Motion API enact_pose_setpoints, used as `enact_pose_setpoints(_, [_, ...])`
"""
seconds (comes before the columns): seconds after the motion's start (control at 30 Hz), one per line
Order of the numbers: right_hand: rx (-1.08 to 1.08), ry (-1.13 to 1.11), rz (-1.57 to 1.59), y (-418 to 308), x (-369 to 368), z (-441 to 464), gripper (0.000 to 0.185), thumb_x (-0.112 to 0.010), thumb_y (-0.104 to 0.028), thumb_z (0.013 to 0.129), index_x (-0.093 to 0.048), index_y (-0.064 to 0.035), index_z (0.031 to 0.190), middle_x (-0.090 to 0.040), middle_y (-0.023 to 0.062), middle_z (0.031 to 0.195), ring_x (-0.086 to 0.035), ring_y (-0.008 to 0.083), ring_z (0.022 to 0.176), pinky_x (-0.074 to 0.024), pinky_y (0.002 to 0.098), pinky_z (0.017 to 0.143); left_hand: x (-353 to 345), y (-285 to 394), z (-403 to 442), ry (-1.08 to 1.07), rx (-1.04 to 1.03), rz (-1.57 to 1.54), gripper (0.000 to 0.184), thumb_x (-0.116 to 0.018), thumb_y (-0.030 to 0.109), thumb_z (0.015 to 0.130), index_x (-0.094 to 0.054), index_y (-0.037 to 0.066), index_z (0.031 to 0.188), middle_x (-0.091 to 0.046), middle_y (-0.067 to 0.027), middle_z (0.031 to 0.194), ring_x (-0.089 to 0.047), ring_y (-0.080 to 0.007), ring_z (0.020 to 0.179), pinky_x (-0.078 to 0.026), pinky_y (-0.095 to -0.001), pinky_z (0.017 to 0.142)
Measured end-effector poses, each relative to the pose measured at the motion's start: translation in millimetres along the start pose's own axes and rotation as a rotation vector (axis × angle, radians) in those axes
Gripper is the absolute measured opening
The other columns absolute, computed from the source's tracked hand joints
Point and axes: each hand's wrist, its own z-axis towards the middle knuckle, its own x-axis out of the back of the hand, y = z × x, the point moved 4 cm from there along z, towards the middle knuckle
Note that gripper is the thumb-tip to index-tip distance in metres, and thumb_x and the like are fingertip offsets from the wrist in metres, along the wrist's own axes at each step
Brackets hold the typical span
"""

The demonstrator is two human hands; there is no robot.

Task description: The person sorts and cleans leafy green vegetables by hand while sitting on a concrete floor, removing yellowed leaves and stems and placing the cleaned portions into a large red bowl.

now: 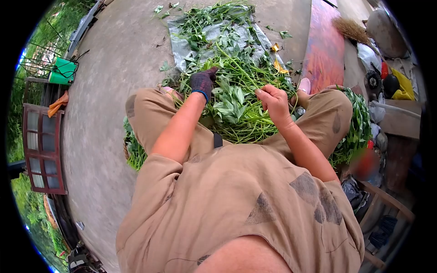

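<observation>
A heap of leafy green stems [241, 129] lies between my legs, spilling onto a pale plastic sheet [177, 40] on the ground. My left hand [203, 83], in a dark knitted glove with a blue cuff, is over the left side of the heap. Its fingers are closed, and what they hold is hidden. Bare, my right hand [276, 103] is over the heap's right side, thumb and forefinger pinched at the lower end of a long green stem [236, 66]. That stem slants away up and left, across the leaves.
More greens [357, 120] are piled beyond my right knee, and another bunch [135, 148] is by my left thigh. A reddish board [324, 43] lies at the right, near a straw broom [350, 29] and a yellow bag [403, 85]. Concrete floor [102, 109] stretches left.
</observation>
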Motion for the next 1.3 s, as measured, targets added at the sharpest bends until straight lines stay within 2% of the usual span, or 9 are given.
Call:
enact_pose_setpoints(0.2, [-0.06,-0.01,0.169,3.0,0.9,17.3,0.025,-0.066,-0.016,0.085,-0.063,0.0012,0.104,-0.054,-0.0021,0.068,-0.047,0.0051,0.052,-0.0381,0.0204,0.048,-60.4,-13.0,-101.3,-0.613,0.055,-0.082,0.026,-0.067,0.029,0.088,-0.068,0.002,0.087,-0.068,-0.0109,0.073,-0.065,-0.0212,0.06,-0.055,-0.035,0.06])
enact_pose_setpoints(0.33, [0.071,0.004,-0.021,9.5,12.1,26.9,0.037,-0.067,-0.021,0.085,-0.059,-0.0006,0.115,-0.054,-0.0018,0.071,-0.053,0.0075,0.064,-0.042,0.0269,0.057,-63.9,-10.5,-106.5,-0.737,0.097,-0.108,0.026,-0.068,0.027,0.087,-0.068,0.002,0.09,-0.06,-0.0043,0.066,-0.058,-0.0175,0.056,-0.054,-0.0378,0.058])
enact_pose_setpoints(0.47, [-0.011,-0.164,-0.605,25.4,19.8,18.1,0.029,-0.061,-0.03,0.088,-0.064,-0.0022,0.095,-0.057,0.0114,0.068,-0.056,0.0203,0.063,-0.0432,0.035,0.061,-39.1,10.3,-75.6,-0.452,-0.052,0.099,0.021,-0.079,0.021,0.075,-0.07,0.004,0.083,-0.058,-0.0021,0.061,-0.051,-0.0131,0.048,-0.051,-0.0357,0.048])
enact_pose_setpoints(0.53, [0.022,-0.145,-0.416,10.0,11.6,8.0,0.026,-0.061,-0.024,0.088,-0.063,0.0002,0.079,-0.056,0.0097,0.063,-0.051,0.0184,0.057,-0.0404,0.0324,0.055,-27.7,14.3,-56.8,-0.249,-0.393,0.181,0.029,-0.079,0.02,0.073,-0.071,0.001,0.092,-0.061,-0.0038,0.065,-0.055,-0.0158,0.054,-0.047,-0.0368,0.046])
enact_pose_setpoints(0.67, [0.099,-0.082,-0.188,-18.1,1.0,-1.8,0.023,-0.061,-0.018,0.091,-0.062,0.0007,0.077,-0.05,-0.0009,0.058,-0.041,0.0052,0.051,-0.0337,0.0236,0.047,3.9,-3.1,-2.5,0.105,0.081,-0.057,0.022,-0.078,0.025,0.077,-0.069,0.005,0.081,-0.06,-0.0038,0.062,-0.057,-0.0178,0.054,-0.047,-0.0388,0.046])
enact_pose_setpoints(0.8, [-0.036,-0.086,-0.03,3.2,13.0,8.1,0.019,-0.061,-0.015,0.091,-0.064,0.0013,0.081,-0.054,-0.0018,0.063,-0.043,0.0049,0.052,-0.0353,0.0218,0.048,-33.6,7.5,-48.7,-0.467,-0.004,-0.207,0.017,-0.067,0.021,0.087,-0.067,0.005,0.08,-0.066,-0.0061,0.07,-0.059,-0.0179,0.051,-0.051,-0.0332,0.052])
enact_pose_setpoints(0.9, [-0.108,-0.058,0.089,8.0,11.8,21.3,0.018,-0.062,-0.014,0.091,-0.065,0.0022,0.084,-0.054,-0.0011,0.064,-0.045,0.0054,0.051,-0.0392,0.0223,0.049,-60.2,-1.0,-105.9,-0.659,-0.148,0.052,0.025,-0.063,0.019,0.09,-0.067,0.0,0.107,-0.071,-0.0074,0.086,-0.066,-0.0135,0.072,-0.053,-0.0263,0.067])
enact_pose_setpoints(1.07, [-0.039,-0.013,0.092,16.8,6.1,24.0,0.022,-0.064,-0.016,0.09,-0.063,0.0024,0.1,-0.055,-0.0012,0.066,-0.05,0.0063,0.053,-0.0425,0.0222,0.051,-63.0,7.2,-117.7,-0.611,-0.095,-0.142,0.02,-0.073,0.018,0.082,-0.067,0.0,0.091,-0.063,-0.0051,0.074,-0.059,-0.0132,0.061,-0.048,-0.0274,0.056])
enact_pose_setpoints(1.3, [-0.086,-0.009,-0.132,16.4,-4.0,2.3,0.026,-0.064,-0.021,0.088,-0.063,-0.0016,0.072,-0.053,-0.0016,0.058,-0.047,0.0058,0.049,-0.0351,0.0231,0.044,-54.7,10.4,-90.3,-0.37,-0.355,0.304,0.03,-0.081,0.025,0.072,-0.072,0.001,0.087,-0.06,-0.0052,0.06,-0.053,-0.0137,0.048,-0.043,-0.0286,0.045])
